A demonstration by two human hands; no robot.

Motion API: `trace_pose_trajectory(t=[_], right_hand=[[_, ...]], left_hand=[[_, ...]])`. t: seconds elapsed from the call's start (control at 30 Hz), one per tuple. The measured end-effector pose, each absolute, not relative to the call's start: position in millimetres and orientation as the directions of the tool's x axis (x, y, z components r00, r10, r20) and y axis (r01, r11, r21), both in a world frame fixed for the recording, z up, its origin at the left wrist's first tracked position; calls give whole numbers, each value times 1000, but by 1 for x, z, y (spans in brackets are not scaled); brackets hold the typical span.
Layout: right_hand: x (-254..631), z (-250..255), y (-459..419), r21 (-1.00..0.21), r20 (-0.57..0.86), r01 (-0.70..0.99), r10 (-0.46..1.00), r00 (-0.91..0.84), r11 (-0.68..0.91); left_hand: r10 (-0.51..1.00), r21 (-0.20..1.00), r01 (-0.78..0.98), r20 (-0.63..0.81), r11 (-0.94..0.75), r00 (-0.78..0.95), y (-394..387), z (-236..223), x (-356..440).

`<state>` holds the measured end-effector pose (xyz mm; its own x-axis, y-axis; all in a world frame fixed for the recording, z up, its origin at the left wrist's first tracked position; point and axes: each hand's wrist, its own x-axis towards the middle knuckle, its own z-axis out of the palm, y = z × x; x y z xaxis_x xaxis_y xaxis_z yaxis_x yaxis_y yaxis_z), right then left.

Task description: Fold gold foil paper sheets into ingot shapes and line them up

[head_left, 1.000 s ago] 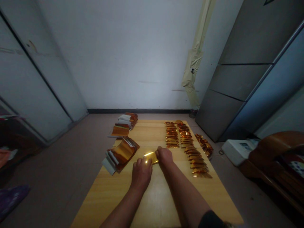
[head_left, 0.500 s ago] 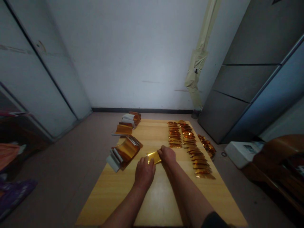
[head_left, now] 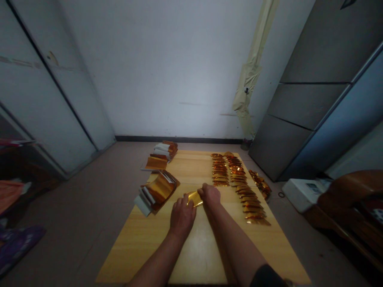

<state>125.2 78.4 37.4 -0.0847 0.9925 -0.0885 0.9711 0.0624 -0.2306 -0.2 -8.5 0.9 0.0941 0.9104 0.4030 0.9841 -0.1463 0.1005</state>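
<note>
A small sheet of shiny gold foil paper point(head_left: 194, 198) lies on the wooden table point(head_left: 197, 255) between my hands. My left hand point(head_left: 182, 217) presses its near left part with closed fingers. My right hand point(head_left: 210, 194) pinches its right edge. To the left lies a stack of unfolded gold sheets point(head_left: 155, 192). To the right run rows of folded gold pieces point(head_left: 236, 179).
A second stack of gold and white sheets point(head_left: 161, 155) sits at the table's far left corner. More gold pieces point(head_left: 261, 184) lie at the right edge. A grey cabinet point(head_left: 311, 103) stands to the right, a white box point(head_left: 302, 192) on the floor, a wooden chair point(head_left: 350, 199) beyond it.
The hands stay on the gold sheet and have drawn slightly closer together, so less of the sheet shows. The camera view has shifted a little to the left.
</note>
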Motion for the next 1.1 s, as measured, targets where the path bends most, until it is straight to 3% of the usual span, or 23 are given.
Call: trace_pose_trajectory(t=[0.4, 0.83, 1.1], right_hand=[[122, 38, 76, -266, -71, 964, 997, -42, 21], [153, 27, 75, -642, -116, 767, 986, -123, 20], [143, 21, 60, -500, 32, 861, 995, -90, 94]], left_hand=[[909, 133, 978, 406, -163, 96, -8, -3, 1], [887, 102, 963, 422, -249, 184, -13, -2, -11], [872, 130, 958, 458, -257, 172, -10, -10, -11]])
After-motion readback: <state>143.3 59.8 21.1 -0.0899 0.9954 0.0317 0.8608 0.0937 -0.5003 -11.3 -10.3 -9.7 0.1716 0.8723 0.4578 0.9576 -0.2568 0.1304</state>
